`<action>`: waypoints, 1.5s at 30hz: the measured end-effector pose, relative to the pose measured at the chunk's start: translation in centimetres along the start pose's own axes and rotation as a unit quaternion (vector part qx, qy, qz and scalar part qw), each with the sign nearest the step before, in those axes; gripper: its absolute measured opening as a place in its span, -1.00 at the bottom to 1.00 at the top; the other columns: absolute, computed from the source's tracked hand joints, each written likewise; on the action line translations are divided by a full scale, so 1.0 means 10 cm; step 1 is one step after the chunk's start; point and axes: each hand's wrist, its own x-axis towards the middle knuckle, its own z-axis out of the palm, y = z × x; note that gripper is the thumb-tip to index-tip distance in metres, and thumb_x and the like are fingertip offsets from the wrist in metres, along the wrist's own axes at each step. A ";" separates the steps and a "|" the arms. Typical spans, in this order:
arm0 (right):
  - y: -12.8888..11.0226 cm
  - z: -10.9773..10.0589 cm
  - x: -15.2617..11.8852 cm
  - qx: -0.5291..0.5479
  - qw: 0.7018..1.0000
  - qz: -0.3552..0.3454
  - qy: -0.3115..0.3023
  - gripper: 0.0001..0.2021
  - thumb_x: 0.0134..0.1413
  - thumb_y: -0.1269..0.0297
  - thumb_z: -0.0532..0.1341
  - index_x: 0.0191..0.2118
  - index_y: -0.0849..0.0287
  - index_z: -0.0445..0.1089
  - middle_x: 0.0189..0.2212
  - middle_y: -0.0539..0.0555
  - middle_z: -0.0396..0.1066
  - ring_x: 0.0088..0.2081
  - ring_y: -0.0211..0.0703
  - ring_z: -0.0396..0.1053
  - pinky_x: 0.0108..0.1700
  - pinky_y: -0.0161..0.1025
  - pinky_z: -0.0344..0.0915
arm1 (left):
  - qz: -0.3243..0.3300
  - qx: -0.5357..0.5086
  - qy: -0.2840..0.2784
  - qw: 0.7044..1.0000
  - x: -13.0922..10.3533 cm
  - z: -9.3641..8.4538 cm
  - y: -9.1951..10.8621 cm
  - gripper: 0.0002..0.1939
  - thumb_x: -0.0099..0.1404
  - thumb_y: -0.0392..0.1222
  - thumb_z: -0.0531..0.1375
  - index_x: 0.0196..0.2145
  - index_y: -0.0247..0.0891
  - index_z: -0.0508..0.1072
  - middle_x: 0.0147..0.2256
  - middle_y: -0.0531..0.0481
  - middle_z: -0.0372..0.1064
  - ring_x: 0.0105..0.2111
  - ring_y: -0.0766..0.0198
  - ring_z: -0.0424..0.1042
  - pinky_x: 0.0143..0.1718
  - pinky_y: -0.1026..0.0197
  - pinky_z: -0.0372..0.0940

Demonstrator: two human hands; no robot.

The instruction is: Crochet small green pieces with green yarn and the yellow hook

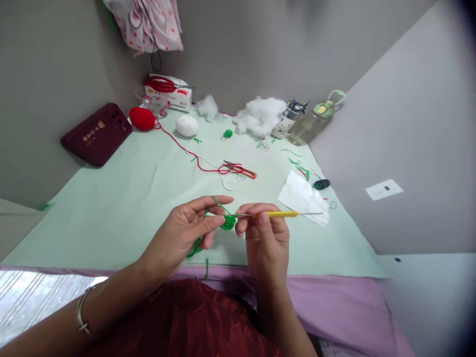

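Note:
Between thumb and fingers, my left hand (191, 225) pinches a small round green crochet piece (228, 222). Green yarn (220, 204) runs over its raised forefinger. My right hand (266, 238) grips a crochet hook (280, 214) by its yellow handle, much like a pen. The hook's thin metal shaft points left and meets the top edge of the green piece; its tip is too small to make out. More green yarn (195, 247) hangs below my left palm, partly hidden by the hand.
Thread snips (245, 171) lie beyond my hands, beside a red yarn ball (142, 119) and a white yarn ball (187, 126). White stuffing (262, 115), a pen cup (284, 124) and a bottle (312, 121) stand at the back. White paper (297, 192) lies right; a maroon phone-shaped case (97, 135) leans left.

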 end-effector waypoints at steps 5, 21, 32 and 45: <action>-0.01 -0.02 -0.01 -0.031 0.999 -0.025 -0.018 -0.83 0.38 0.26 0.23 -0.24 0.10 0.57 -0.31 0.02 0.59 -0.46 -0.33 0.47 -0.36 -0.32 0.45 | -0.010 -0.023 -0.008 1.000 -0.02 0.04 0.05 -0.74 0.32 -0.13 0.39 -0.03 -0.13 0.64 -0.51 0.12 0.42 -0.55 0.41 0.37 -0.53 0.34 0.17; 0.07 -0.12 -0.23 -0.478 0.812 -0.326 -0.079 -0.57 0.26 0.53 0.28 0.13 -0.07 0.53 -0.09 0.11 0.55 -0.09 -0.10 0.54 -0.13 -0.16 0.51 | 0.014 -0.028 0.026 0.999 -0.03 0.04 0.01 -0.55 0.20 -0.17 0.49 0.06 0.01 0.65 -0.33 0.11 0.43 -0.32 0.38 0.36 -0.28 0.38 0.28; -0.02 0.01 0.00 -0.184 0.976 -0.116 -0.010 -0.83 0.37 0.35 0.22 -0.19 0.05 0.59 -0.30 0.04 0.55 -0.35 -0.23 0.45 -0.33 -0.23 0.42 | -0.028 -0.085 -0.015 0.996 0.01 0.07 0.04 -0.65 0.22 -0.22 0.45 -0.02 -0.11 0.68 -0.33 0.05 0.49 -0.30 0.31 0.43 -0.22 0.30 0.32; -0.02 -0.03 -0.03 -0.215 0.968 -0.127 0.027 -0.81 0.37 0.35 0.21 -0.18 0.06 0.60 -0.32 0.03 0.54 -0.40 -0.24 0.44 -0.32 -0.22 0.42 | -0.060 -0.165 -0.008 0.984 0.07 0.06 0.06 -0.79 0.19 -0.30 0.44 -0.18 -0.27 0.72 -0.30 -0.02 0.57 -0.26 0.31 0.50 -0.06 0.27 0.42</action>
